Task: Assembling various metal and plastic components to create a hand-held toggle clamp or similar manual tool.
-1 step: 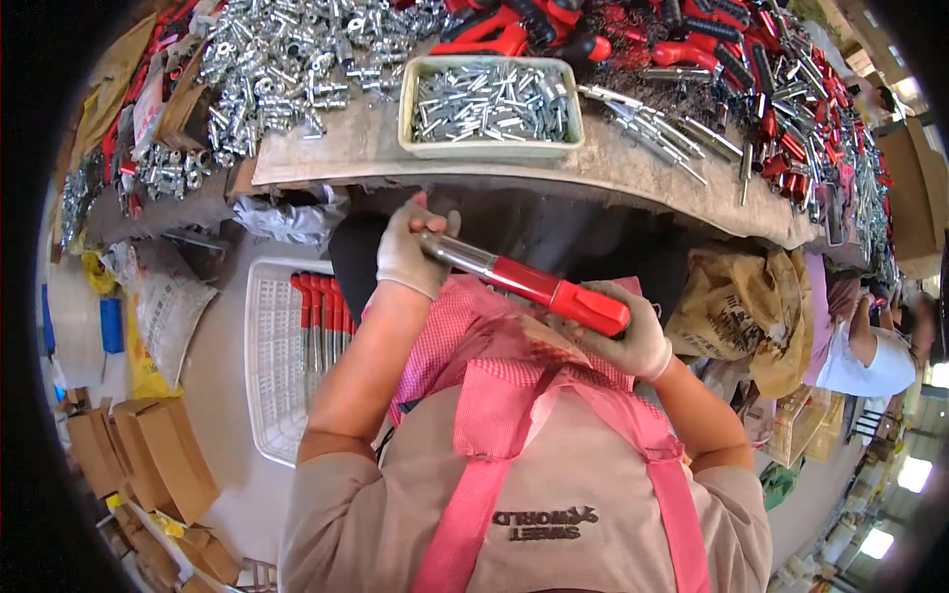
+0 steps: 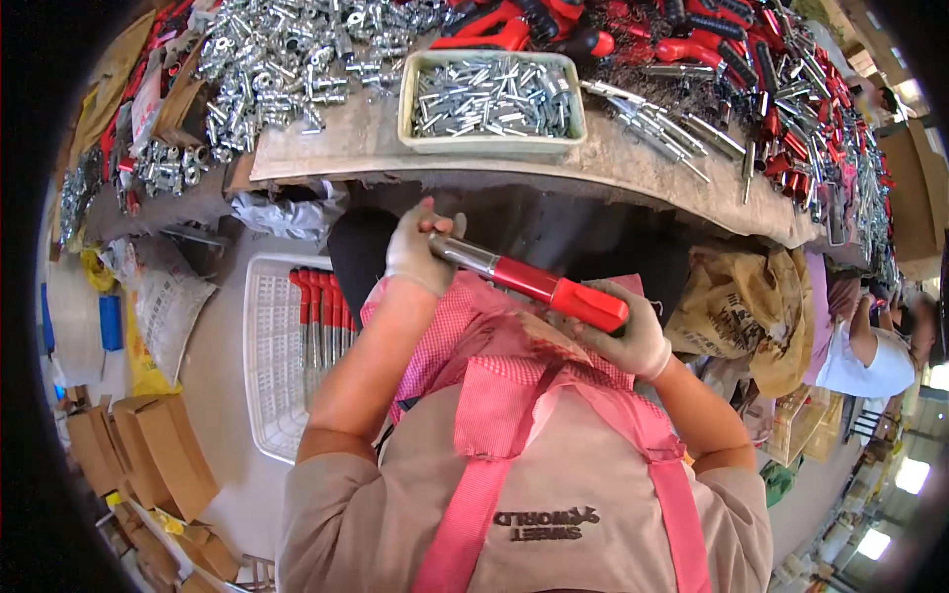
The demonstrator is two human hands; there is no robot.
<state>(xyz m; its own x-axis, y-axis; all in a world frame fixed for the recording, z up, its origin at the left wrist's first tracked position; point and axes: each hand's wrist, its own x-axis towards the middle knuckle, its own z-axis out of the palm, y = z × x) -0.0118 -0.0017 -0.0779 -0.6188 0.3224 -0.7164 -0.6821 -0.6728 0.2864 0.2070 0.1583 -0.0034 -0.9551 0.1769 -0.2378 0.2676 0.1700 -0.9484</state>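
A red and silver tubular tool (image 2: 529, 279) is held slanting across my lap, its chrome end to the left and its thick red handle end to the right. My left hand (image 2: 419, 252), in a pale glove with bare fingertips, is closed around the chrome end. The red end rests in my right hand (image 2: 635, 331), also gloved, with the fingers curled around it from below and behind. Part of those fingers is hidden. I cannot make out the tool's exact kind.
Ahead, a worktable (image 2: 326, 153) bears a white tray (image 2: 494, 145) of small metal pins, a heap of metal fittings (image 2: 282, 59), loose rods (image 2: 657, 128) and red-black handles (image 2: 692, 49). A white basket (image 2: 259, 366) with several red-ended tools stands at my left; a brown sack (image 2: 736, 311) lies right.
My left hand has shifted slightly to the right and down along with the chrome end. The right hand has hardly moved.
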